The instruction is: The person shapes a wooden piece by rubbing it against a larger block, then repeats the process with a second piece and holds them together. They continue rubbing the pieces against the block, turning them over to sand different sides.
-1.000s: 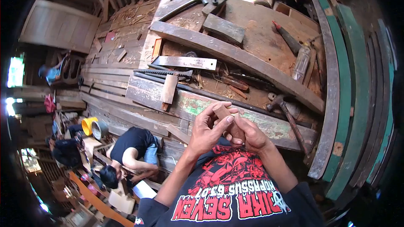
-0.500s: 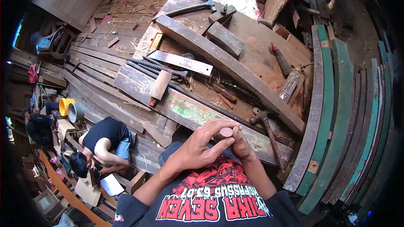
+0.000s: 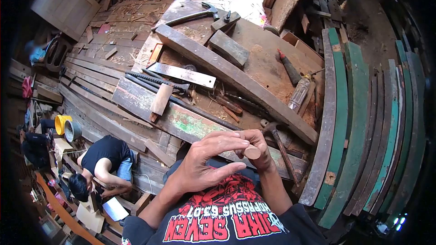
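Observation:
In front of my chest, my right hand [image 3: 260,147] grips a short round piece of wood [image 3: 252,153], its flat pale end turned up towards me. My left hand [image 3: 208,154] is open beside it, thumb apart and the other fingers stretched across, fingertips right at the wood's edge. Just beyond both hands lies a long plank [image 3: 190,120] with worn green paint. A hammer [image 3: 281,147] with a wooden handle rests to the right of my right hand.
On the workbench lie a thick curved beam [image 3: 240,81], a claw hammer [image 3: 193,17], a metal square [image 3: 184,73] and a plastic bottle [image 3: 299,94]. Long green boards [image 3: 356,131] stand to the right. A person [image 3: 106,161] bends over work at lower left, near a yellow bucket [image 3: 62,124].
My left thumb has come away from the round wood, and that hand has opened. The wood now sits in my right hand, tilted more towards me. The whole view has shifted slightly.

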Tool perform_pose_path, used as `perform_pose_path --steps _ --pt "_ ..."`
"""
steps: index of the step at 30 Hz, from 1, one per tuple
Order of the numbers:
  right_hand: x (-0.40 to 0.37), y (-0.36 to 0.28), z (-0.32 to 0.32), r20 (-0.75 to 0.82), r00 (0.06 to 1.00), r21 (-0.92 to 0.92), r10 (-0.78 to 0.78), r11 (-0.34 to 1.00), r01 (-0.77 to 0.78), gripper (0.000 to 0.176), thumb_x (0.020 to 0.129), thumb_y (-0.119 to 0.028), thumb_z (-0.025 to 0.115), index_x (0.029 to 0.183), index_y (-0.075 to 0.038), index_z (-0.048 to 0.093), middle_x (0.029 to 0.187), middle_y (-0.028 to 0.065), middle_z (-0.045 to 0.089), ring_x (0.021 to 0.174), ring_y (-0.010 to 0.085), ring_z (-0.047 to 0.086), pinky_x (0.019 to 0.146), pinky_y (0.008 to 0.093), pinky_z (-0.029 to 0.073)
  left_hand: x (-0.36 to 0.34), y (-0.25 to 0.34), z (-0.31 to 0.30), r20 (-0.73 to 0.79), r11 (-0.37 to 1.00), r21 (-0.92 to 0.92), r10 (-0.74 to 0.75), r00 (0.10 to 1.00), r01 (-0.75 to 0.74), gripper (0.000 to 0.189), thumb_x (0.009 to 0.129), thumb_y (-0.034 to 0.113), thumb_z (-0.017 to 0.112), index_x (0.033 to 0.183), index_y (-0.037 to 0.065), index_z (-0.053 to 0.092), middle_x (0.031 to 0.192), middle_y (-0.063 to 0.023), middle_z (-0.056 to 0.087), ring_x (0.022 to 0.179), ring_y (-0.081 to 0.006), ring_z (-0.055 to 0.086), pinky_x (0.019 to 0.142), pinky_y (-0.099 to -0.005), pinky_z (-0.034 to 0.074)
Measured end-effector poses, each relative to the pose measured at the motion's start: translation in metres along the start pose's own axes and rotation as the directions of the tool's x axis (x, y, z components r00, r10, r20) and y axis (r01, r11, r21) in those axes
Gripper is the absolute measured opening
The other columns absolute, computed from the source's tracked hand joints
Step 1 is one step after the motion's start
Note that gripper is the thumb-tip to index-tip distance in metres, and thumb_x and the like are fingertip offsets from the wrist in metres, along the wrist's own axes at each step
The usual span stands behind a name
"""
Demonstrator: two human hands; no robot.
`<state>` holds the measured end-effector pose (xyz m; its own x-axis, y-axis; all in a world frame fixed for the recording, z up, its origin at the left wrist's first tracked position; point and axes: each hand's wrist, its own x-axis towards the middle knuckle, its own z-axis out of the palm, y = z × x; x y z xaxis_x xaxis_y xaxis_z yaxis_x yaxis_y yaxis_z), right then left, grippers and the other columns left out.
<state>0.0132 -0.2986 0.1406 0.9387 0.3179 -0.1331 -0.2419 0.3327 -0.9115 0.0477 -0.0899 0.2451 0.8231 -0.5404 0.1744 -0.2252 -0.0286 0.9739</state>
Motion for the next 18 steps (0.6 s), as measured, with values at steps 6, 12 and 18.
perform_pose_path --steps 6,12,18 --pt "0.002 -0.007 0.016 -0.030 0.998 0.069 -0.053 0.996 0.055 0.091 0.074 -0.089 0.073 0.097 -0.001 0.068 0.093 -0.0008 0.064 0.092 0.0107 0.061 0.083 0.0287 0.051 0.000 -0.012 0.007 0.005 0.996 0.021 0.090 0.996 -0.090 0.041 0.079 0.006 0.087 0.119 0.005 0.078 0.116 -0.0120 0.080 0.117 -0.0304 0.073 0.108 -0.0456 0.052" --pt "0.011 -0.007 0.011 0.006 0.976 -0.093 -0.216 0.972 0.215 0.051 0.078 -0.037 0.092 0.108 -0.002 0.069 0.103 0.0044 0.068 0.101 0.0157 0.066 0.088 0.0322 0.052 0.001 -0.007 0.002 -0.058 0.989 0.090 0.121 0.991 -0.115 0.040 0.080 -0.002 0.083 0.120 0.003 0.076 0.116 -0.0125 0.079 0.110 -0.0293 0.075 0.103 -0.0426 0.055" --pt "0.014 -0.014 0.005 -0.044 0.947 -0.387 -0.319 0.879 0.278 0.027 0.080 -0.002 0.086 0.101 -0.001 0.070 0.096 0.0069 0.068 0.089 0.0171 0.064 0.079 0.0313 0.051 0.002 -0.011 0.000 -0.116 0.995 0.000 0.097 0.989 -0.097 0.043 0.079 -0.007 0.081 0.121 0.003 0.075 0.116 -0.0126 0.079 0.110 -0.0291 0.075 0.098 -0.0393 0.058"
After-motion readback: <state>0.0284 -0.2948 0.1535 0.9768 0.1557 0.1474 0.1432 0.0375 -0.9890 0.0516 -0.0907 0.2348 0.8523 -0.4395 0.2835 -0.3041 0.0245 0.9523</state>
